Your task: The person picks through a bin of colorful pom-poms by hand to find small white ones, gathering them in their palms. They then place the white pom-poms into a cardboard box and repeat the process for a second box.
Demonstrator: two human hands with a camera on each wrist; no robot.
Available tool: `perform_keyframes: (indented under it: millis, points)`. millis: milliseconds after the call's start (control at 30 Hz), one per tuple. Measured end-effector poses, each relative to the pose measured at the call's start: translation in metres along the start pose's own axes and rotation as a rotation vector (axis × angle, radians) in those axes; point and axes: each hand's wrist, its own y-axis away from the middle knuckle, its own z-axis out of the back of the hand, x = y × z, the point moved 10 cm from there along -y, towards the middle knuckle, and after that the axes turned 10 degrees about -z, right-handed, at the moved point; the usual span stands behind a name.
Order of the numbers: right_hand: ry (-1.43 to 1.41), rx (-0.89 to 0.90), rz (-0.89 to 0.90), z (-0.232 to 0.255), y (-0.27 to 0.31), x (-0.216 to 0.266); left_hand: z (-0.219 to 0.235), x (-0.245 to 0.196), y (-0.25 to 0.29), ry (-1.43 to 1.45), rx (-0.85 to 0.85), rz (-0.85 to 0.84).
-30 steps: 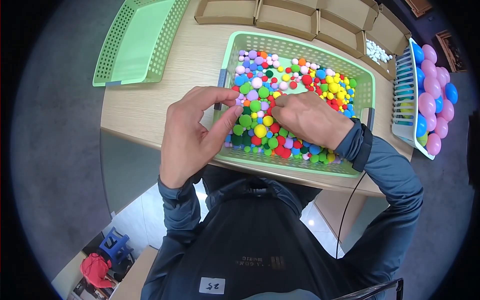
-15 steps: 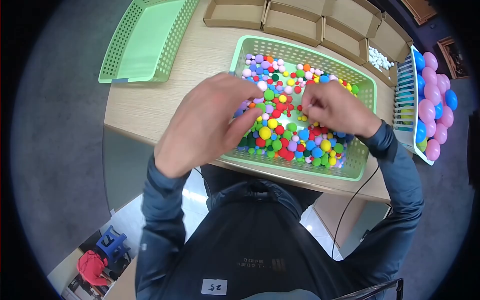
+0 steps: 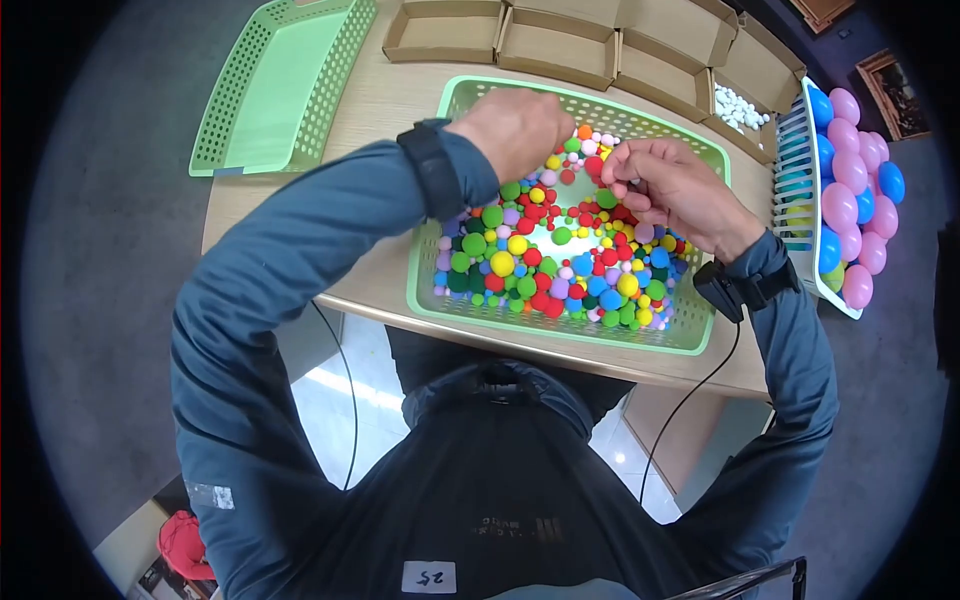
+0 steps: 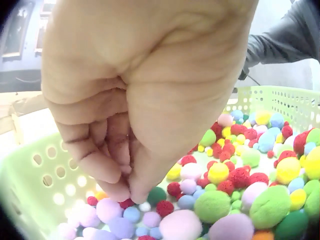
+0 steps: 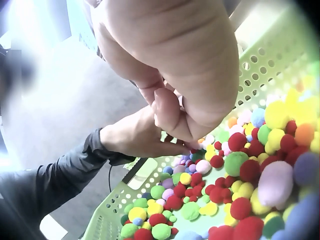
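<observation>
A light green perforated basket (image 3: 720,165) holds many small pom-poms (image 3: 505,262) in red, green, yellow, blue, purple and pink. My left hand (image 3: 520,128) reaches over its far left part, palm turned down. In the left wrist view, thumb and fingertips come together at a small red pom-pom (image 4: 126,203) and pinch it, close over the purple ones. My right hand (image 3: 675,190) hovers above the right half of the basket, fingers curled and thumb bent against them. No object shows between them in the right wrist view, and the inside of that hand is hidden.
A second green basket (image 3: 285,95) stands at the back left. Cardboard trays (image 3: 555,50) line the back of the table; one holds white pieces (image 3: 738,108). At the right, a white basket (image 3: 797,190) carries pink and blue balloons (image 3: 850,175). A cable (image 3: 695,390) hangs by the right wrist.
My left hand has swung from the basket's left side to its far left part. My right hand has lifted out of the pom-poms and moved up and to the right.
</observation>
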Motion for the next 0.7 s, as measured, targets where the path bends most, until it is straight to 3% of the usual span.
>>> perform_keyframes:
  millis: [33,67,100,167,333,433,500,700]
  points:
    - [-0.006,-0.002,-0.001,-0.001,0.003,-0.003,-0.005,0.002,-0.006,-0.034,0.031,-0.004]
    - [-0.015,-0.016,-0.006,0.000,0.006,-0.006,0.002,0.003,-0.005,-0.004,-0.082,-0.008]
    - [-0.025,-0.034,-0.014,0.004,0.010,-0.011,-0.001,0.006,-0.008,0.005,-0.083,-0.018]
    - [-0.086,0.026,-0.008,0.008,0.016,-0.019,-0.010,0.019,-0.011,0.146,0.075,0.113]
    - [-0.039,0.015,-0.019,0.015,0.024,-0.028,-0.009,0.007,-0.010,-0.016,0.059,-0.022]
    - [-0.027,-0.010,-0.001,0.017,0.026,-0.029,-0.020,0.009,-0.002,-0.104,0.212,-0.040]
    - [-0.030,0.009,0.005,0.018,0.029,-0.028,-0.013,0.000,-0.002,-0.128,0.027,-0.125]
    - [-0.006,-0.005,-0.013,0.024,0.032,-0.028,-0.017,-0.008,-0.009,-0.034,0.091,-0.137]
